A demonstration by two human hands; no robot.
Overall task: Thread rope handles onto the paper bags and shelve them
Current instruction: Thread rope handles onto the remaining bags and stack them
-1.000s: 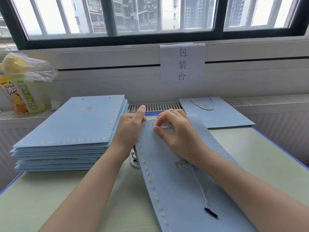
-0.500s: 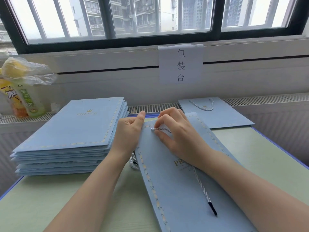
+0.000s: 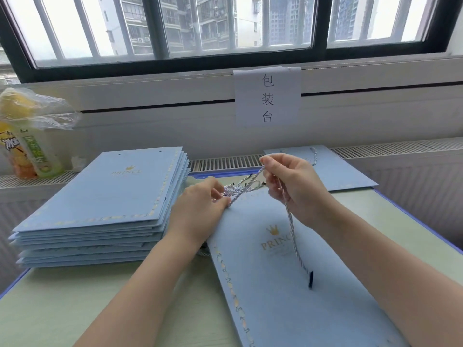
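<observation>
Hands, two: right hand (image 3: 293,186) and left hand (image 3: 203,206) hold one rope (image 3: 292,231).

bag stack (image 3: 105,196) left of flat bag (image 3: 288,284)

Barred window (image 3: 225,23); pale green table (image 3: 62,304)

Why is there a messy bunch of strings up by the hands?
Those are loose rope handles, tangled in a heap at the top edge of the blue bag. The stack of bags on the left is slightly fanned, not square. Nothing looks torn or spilled.
</observation>
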